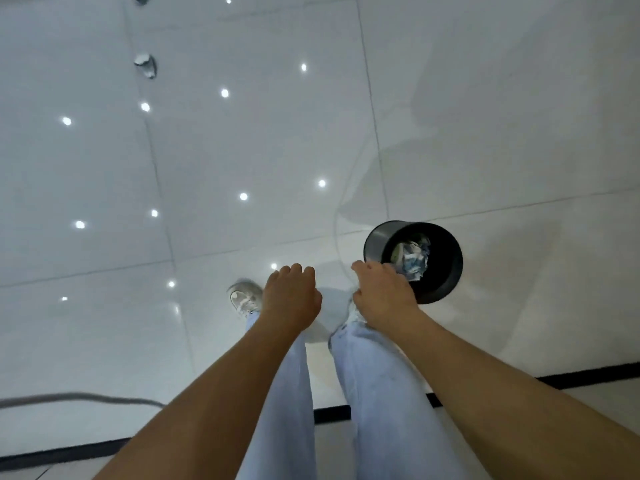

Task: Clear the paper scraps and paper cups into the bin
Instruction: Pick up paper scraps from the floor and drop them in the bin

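Nearest the camera: two bare forearms reach forward and down over light blue jeans [287, 410]. A black strip [332, 414] runs across the floor behind the legs, and a grey cable [86, 398] curves in from the left edge.

Left hand [291, 299] is seen from the back, fingers curled under – whether anything sits in it, I cannot tell. Just beyond it, a white sneaker [244, 297] on the tile, partly hidden by the left wrist.

Right hand [384, 292] is also back-up, fingers bent down at the near rim of the bin [446, 282]. The fingertips are out of sight, so holding or not is unclear. This hand covers the bin's lower-left rim and part of the opening.

The bin is a round black wastebasket, standing upright on the floor just right of the right leg, its mouth facing the camera. Inside it: crumpled paper scraps [412, 259], white with blue print, piled against the left side – the rest of the interior is dark.

Further out: glossy white floor tiles [242, 140] with thin grout lines and reflected ceiling spots. Two small dark, shiny objects [146, 65] sit far upper left, too small to identify.
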### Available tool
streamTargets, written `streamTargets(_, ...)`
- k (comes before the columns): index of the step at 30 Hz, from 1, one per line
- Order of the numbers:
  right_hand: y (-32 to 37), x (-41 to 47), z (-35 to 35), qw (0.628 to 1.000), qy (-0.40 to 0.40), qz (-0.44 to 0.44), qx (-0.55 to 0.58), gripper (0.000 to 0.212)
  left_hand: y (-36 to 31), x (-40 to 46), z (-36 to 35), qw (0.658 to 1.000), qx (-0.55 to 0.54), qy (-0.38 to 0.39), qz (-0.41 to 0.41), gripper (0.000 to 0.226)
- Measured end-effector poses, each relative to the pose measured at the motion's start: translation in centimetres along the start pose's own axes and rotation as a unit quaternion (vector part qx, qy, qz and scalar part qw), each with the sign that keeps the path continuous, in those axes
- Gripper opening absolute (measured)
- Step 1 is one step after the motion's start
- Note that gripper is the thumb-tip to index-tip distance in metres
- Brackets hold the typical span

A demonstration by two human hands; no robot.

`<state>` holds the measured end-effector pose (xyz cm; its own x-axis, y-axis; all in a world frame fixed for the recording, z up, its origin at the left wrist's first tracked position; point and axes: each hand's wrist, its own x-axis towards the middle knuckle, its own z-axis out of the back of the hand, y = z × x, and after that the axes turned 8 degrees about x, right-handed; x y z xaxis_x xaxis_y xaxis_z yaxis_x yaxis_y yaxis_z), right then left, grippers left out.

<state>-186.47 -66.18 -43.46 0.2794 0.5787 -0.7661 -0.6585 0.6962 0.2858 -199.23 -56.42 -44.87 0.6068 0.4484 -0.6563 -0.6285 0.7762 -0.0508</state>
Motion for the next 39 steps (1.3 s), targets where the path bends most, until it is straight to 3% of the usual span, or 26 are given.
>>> streamTargets(7, 13.6, 3.9, -0.1, 0.999, -0.003, 0.021, -0.028, 0.040, 14.0, -3.0, -0.7, 0.990, -0.108, 0.000, 0.094, 0.023)
streamTargets(14, 29.7, 6.5, 0.1, 0.997, 0.008, 0.069, -0.033, 0.040, 29.9, -7.7, 0.3, 0.976, -0.124, -0.007, 0.178, 0.033)
streamTargets(20, 40.5, 8.8, 1.5, 0.991, -0.001, 0.128, -0.040, 0.043, 38.7, -9.4, 2.8, 0.959, -0.151, -0.018, 0.238, 0.031)
streamTargets(28, 47.4, 14.0, 4.6, 0.988, 0.006, 0.131, -0.076, 0.046, 45.7, -6.5, 6.4, 0.938, -0.216, -0.040, 0.268, 0.032)
streamTargets(39, 55.6, 27.1, 14.3, 0.994, 0.032, 0.090, -0.047, 0.044, 56.9, 5.1, 15.4, 0.931, -0.249, -0.011, 0.266, 0.031)
